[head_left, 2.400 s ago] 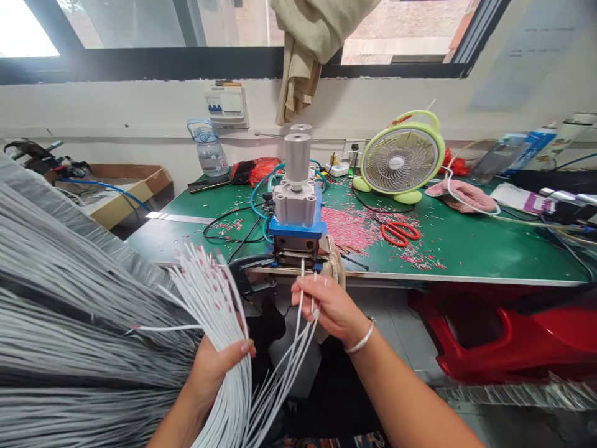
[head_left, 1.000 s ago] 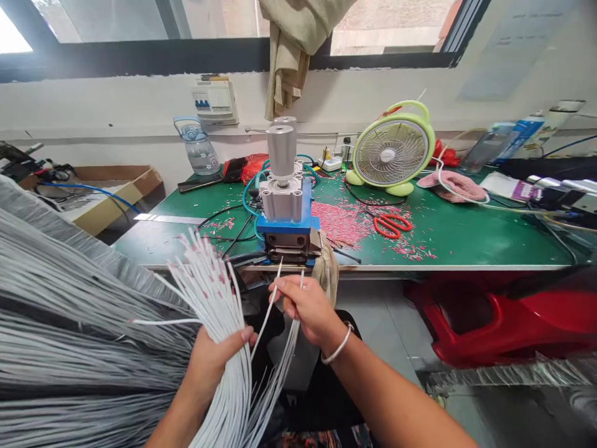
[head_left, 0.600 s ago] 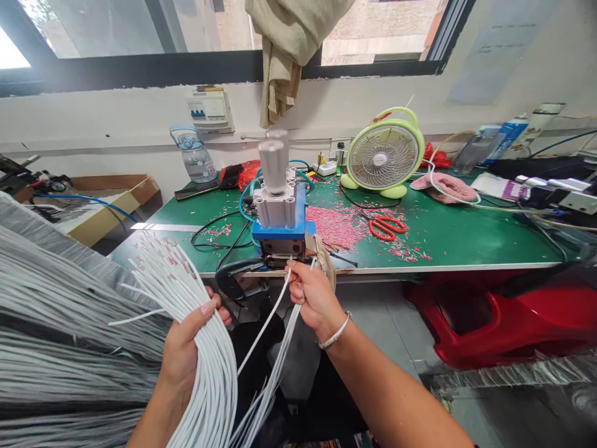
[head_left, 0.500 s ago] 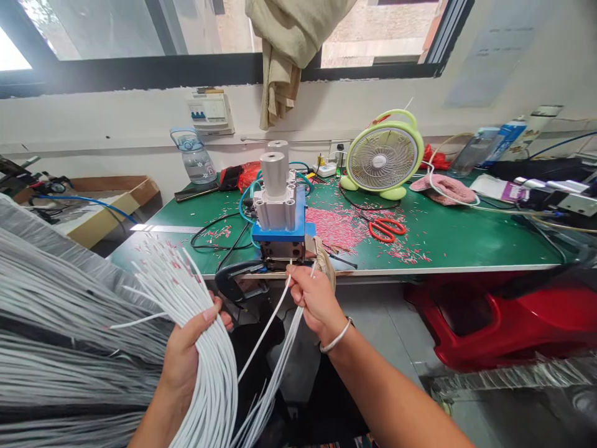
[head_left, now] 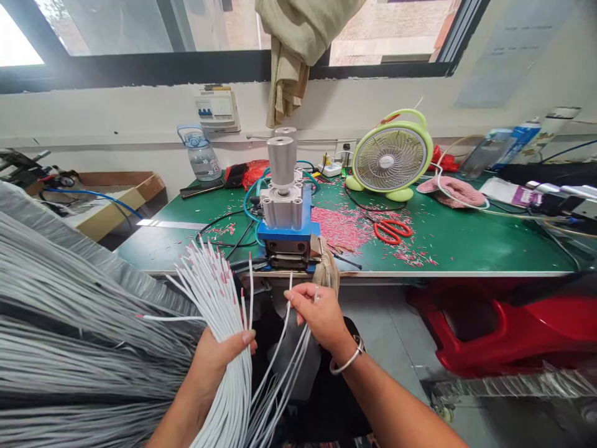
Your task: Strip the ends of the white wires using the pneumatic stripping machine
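My left hand (head_left: 222,358) is closed around a thick bundle of white cables (head_left: 236,379), many with pinkish-red tips pointing up and away. A few cables splay out sideways from it. Between the thumb and fingers of my right hand (head_left: 317,311) is a single white cable (head_left: 290,295), its end standing just short of the pneumatic press (head_left: 283,214). Several more white cables (head_left: 291,373) hang down from the same hand. The press has grey cylinders on a blue frame and stands at the table's front edge.
Pink-red trimmings (head_left: 340,227) lie scattered over the green table (head_left: 466,239), beside red-handled scissors (head_left: 392,231) and a green fan (head_left: 392,155). More white cables (head_left: 93,336) lie at the left. A red stool (head_left: 494,330) is at the right below the table.
My right hand has drawn the single cable back from the press, so its end now shows. My left hand with the bundle has moved right, closer to my right hand. The view has shifted slightly.
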A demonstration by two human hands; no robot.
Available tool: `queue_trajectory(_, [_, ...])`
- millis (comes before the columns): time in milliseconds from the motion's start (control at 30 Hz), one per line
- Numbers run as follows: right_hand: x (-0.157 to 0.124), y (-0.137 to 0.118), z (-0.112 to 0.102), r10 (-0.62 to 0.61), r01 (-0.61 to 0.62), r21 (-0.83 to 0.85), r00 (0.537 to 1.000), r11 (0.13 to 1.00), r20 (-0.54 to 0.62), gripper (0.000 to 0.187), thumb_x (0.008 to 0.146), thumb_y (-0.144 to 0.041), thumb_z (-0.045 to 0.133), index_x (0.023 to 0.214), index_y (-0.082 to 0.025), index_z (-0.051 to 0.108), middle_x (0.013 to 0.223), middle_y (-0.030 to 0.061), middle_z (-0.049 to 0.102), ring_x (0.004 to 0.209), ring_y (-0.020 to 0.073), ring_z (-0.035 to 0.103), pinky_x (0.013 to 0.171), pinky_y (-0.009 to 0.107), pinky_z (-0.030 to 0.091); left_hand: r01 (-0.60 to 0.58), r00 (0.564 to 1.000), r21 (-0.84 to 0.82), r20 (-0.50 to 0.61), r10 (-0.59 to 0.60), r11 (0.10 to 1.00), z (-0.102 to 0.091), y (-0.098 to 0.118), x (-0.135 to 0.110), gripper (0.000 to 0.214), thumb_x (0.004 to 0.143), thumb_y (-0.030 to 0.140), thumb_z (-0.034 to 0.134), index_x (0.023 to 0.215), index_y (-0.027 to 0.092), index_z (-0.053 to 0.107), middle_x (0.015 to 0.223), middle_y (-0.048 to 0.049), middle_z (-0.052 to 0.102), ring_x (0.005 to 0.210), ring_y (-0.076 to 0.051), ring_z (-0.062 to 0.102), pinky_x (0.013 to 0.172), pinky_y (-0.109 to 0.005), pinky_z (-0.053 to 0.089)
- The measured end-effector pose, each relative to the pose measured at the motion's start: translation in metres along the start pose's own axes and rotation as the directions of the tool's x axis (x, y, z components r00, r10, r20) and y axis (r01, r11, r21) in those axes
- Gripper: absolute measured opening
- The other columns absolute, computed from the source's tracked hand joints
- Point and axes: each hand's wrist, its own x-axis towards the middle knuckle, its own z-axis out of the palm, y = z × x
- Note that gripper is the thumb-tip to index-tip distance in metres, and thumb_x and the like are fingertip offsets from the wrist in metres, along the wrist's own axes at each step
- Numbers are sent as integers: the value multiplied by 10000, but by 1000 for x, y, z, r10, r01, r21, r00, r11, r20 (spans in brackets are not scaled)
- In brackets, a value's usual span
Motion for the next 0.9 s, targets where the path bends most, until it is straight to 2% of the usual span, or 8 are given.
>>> queue_trajectory(133, [2,1,-1,11,-11,37,1000,999,3,250,659,-374,624,612,-132,585,443,-18,501,369,63,418,397,188,291,-1,1000,-8,-6,1,1000,3,2,-2,408,438,250,741,765,151,517,535,18,543,441,-124,497,452,-255,412])
queue_trajectory(233, [8,-1,0,69,-68,167,998,984,4,262,640,-368,644,585,-125,566,438,-17,505,330,42,378,357,178,237,2,1000,-50,-15,-3,999,3,7,-3,441,451,239,743,820,154,518,560,33,535,458,-114,498,470,-246,418])
queue_trajectory(400, [22,-8,5,194,-183,437,981,881,20,315,607,-371,659,509,-120,496,454,-17,504,288,9,305,307,172,120,-10,1000,-105,-20,8,994,-1,19,-2,382,526,205,720,857,174,533,610,43,560,520,-102,518,526,-222,430])
queue_trajectory(567, [31,-13,8,273,-233,561,962,795,12,309,579,-341,674,509,-123,467,445,-37,472,296,2,294,300,155,120,-41,998,-161,-62,32,986,3,36,0,405,516,178,723,879,181,544,649,49,577,528,-93,518,532,-214,433])
queue_trajectory(633, [33,-13,8,259,-212,560,966,801,-5,301,589,-336,668,512,-126,467,446,-39,467,298,2,293,300,155,117,-54,997,-166,-60,44,985,4,41,0,397,516,180,722,871,177,545,648,48,570,528,-93,517,532,-219,433])
queue_trajectory(733, [30,-9,7,189,-140,497,981,856,-50,300,614,-335,655,499,-135,463,432,-38,460,303,8,301,307,162,128,-57,996,-170,-82,44,984,3,40,2,408,501,185,725,866,174,544,631,46,563,517,-100,517,524,-229,431])
queue_trajectory(900, [13,-2,6,112,-93,321,993,943,-40,275,616,-340,657,530,-139,490,425,-22,496,319,30,336,339,173,227,-19,998,-107,-54,13,994,-4,29,4,401,500,207,727,848,169,532,589,40,558,514,-106,510,525,-225,420])
